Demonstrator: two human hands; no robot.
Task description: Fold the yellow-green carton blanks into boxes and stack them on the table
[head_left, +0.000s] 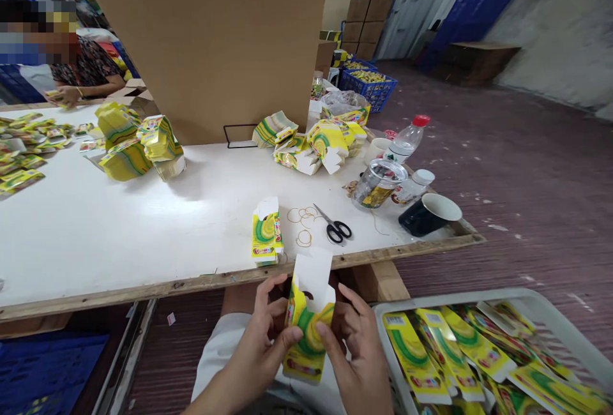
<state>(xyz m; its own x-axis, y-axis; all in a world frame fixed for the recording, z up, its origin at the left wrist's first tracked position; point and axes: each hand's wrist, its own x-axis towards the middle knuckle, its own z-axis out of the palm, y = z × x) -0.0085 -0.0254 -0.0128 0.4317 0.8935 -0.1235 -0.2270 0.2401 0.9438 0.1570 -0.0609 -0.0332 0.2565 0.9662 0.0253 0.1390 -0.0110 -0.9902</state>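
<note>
Between my two hands, over my lap, is a small yellow and green carton (310, 332) with its white top flap standing up. My left hand (268, 329) grips its left side, thumb on the front face. On the other side my right hand (352, 345) holds it, thumb also pressed to the front. Whether anything is inside the carton cannot be seen. Just beyond, at the table's edge, lies a short stack of similar flat cartons (266, 233). Several thin rubber bands (304, 237) and black-handled scissors (339, 231) lie to its right.
A grey tray (527, 294) of filled-looking cartons stands at my right. A dark mug (428, 216), a clear jar (378, 182) and a red-capped bottle (407, 140) line the table's right side. Carton bundles (138, 143) sit before a large cardboard sheet (205, 45). Another person sits far left.
</note>
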